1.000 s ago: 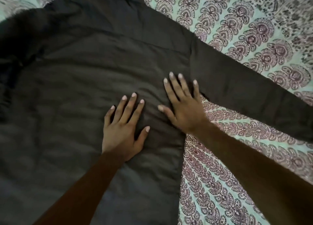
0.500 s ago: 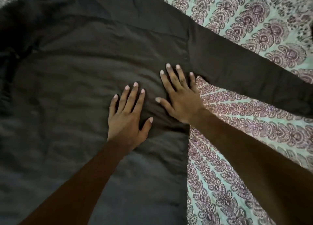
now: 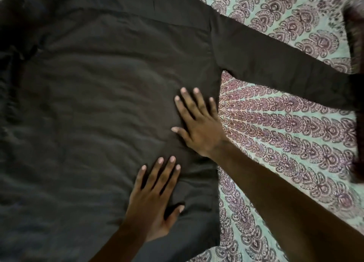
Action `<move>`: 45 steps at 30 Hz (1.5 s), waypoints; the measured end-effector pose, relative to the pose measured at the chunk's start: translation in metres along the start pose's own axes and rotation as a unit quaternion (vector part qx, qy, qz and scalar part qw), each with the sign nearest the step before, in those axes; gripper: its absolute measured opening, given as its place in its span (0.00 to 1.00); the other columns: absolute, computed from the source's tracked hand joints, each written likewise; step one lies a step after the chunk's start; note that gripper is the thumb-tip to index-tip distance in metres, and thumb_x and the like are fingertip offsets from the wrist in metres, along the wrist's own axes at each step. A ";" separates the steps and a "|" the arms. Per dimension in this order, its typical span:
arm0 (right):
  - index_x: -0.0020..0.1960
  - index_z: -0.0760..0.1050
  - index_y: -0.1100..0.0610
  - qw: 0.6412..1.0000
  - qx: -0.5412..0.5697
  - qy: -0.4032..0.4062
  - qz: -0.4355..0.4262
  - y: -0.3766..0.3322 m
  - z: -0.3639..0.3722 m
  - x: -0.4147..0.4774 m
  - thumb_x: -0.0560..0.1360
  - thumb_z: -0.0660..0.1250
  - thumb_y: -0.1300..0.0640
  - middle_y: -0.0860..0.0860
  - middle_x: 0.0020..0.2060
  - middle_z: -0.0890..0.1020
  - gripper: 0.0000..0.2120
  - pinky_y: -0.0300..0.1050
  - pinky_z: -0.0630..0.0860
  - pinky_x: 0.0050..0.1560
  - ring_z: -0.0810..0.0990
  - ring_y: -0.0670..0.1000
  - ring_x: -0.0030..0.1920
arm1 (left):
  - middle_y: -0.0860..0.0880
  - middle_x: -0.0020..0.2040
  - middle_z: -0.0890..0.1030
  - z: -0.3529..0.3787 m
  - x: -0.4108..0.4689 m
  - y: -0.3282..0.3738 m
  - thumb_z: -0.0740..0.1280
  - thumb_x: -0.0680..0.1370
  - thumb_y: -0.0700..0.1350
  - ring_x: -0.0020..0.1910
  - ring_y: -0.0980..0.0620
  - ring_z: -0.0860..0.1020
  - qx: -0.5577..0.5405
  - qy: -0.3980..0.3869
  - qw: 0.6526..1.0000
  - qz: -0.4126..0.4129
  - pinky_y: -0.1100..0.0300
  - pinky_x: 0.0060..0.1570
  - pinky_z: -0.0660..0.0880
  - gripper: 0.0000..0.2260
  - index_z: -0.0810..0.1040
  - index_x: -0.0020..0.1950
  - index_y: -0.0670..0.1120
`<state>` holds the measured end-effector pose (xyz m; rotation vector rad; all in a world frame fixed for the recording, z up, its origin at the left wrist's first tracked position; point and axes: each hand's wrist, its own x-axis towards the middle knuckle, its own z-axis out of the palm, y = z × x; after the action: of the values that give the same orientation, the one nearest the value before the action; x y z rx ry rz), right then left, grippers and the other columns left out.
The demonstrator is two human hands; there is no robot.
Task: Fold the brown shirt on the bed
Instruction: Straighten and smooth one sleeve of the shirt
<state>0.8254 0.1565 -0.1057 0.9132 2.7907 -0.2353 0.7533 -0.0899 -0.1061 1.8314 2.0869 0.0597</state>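
The brown shirt (image 3: 98,104) is lying spread flat on the bed (image 3: 295,143), with 1 sleeve (image 3: 275,64) stretching out to the right over the patterned sheet (image 3: 275,15). The 2 hands are pressing flat on the cloth near its right side edge, fingers straight and spread (gripping nothing). The left hand (image 3: 155,198) is sitting nearer the camera, and the right hand (image 3: 199,127) is lying just beyond it, the 2 apart.

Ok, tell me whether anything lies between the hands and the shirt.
Nothing visible does. The left hand and right hand both press flat on the shirt. A dark blur crosses the sleeve end at the right edge.
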 end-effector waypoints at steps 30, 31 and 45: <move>0.63 0.69 0.55 0.852 0.306 0.146 0.399 -0.081 0.029 -0.258 0.79 0.69 0.43 0.58 0.50 0.82 0.21 0.56 0.80 0.49 0.82 0.61 0.51 | 0.54 0.85 0.56 0.018 -0.094 0.021 0.64 0.77 0.63 0.84 0.46 0.54 -0.034 -0.003 0.997 0.067 0.38 0.75 0.61 0.34 0.64 0.82 0.53; 0.63 0.71 0.57 0.870 0.266 0.180 0.373 -0.086 0.024 -0.246 0.80 0.68 0.45 0.58 0.53 0.80 0.20 0.57 0.79 0.53 0.79 0.60 0.55 | 0.54 0.84 0.60 0.017 -0.093 0.015 0.64 0.79 0.60 0.83 0.47 0.58 -0.063 0.022 0.995 0.073 0.38 0.73 0.65 0.30 0.68 0.80 0.52; 0.85 0.48 0.48 0.952 0.092 0.088 0.278 -0.163 0.069 -0.191 0.80 0.49 0.28 0.47 0.84 0.49 0.40 0.63 0.50 0.80 0.47 0.53 0.84 | 0.51 0.86 0.47 -0.007 -0.071 -0.102 0.53 0.78 0.69 0.85 0.47 0.48 0.046 0.053 0.992 -0.100 0.40 0.80 0.52 0.41 0.48 0.86 0.52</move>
<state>0.8887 -0.0959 -0.1132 1.7923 2.5491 -0.3381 0.6608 -0.1728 -0.1098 1.6921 2.3735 0.0092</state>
